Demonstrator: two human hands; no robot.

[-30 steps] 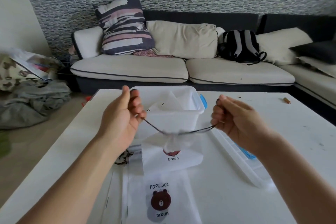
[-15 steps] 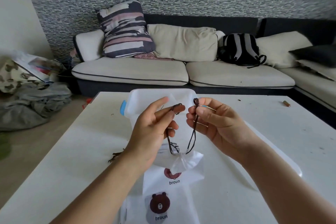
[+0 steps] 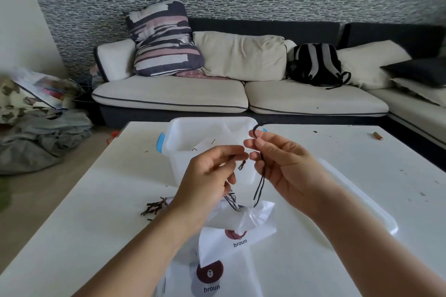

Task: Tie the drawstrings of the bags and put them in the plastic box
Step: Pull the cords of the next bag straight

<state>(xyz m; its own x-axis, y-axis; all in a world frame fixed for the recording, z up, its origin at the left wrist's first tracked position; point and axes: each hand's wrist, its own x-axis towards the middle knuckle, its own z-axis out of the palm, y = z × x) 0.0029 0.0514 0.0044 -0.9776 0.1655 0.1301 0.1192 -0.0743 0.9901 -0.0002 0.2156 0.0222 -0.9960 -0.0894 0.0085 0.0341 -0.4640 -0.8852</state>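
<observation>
Item 1, left hand (image 3: 212,176): raised over the middle of the tabletop (image 3: 72,212), thumb and forefinger pinching one dark drawstring (image 3: 242,164), whose short end hangs just below the fingertips.

Item 2, right hand (image 3: 280,164): beside the left, fingertips nearly meeting it, pinching the second drawstring (image 3: 261,181); a small loop stands above the fingers and the doubled cord runs down to the bag.

Item 3, white bag (image 3: 243,222): gathered at its mouth, below both hands, toward the near edge of the tabletop. A brown bear print and the word "broun" show on its front. Whether its lower part rests on the table or hangs by the cords cannot be told.

Item 4, second white bag (image 3: 217,279): flat at the near edge, same bear print, partly under the first bag.

Item 5, plastic box (image 3: 178,152): translucent white, open, a blue clip on its left side; stands behind the hands toward the far edge. White bags lie inside it.

Item 6, box lid (image 3: 362,207): clear, flat on the tabletop to the right of the hands.

Item 7, loose brown cords (image 3: 154,207): a small bundle to the left of the bags, beside the left forearm.

Item 8, small brown stub (image 3: 378,136): near the far right corner.

Item 9, sofa (image 3: 169,96): cream cushions beyond the far edge, carrying a striped pillow (image 3: 161,38) and a black backpack (image 3: 316,62).

Item 10, heap of cloth (image 3: 36,137): on the floor, left of the table.
</observation>
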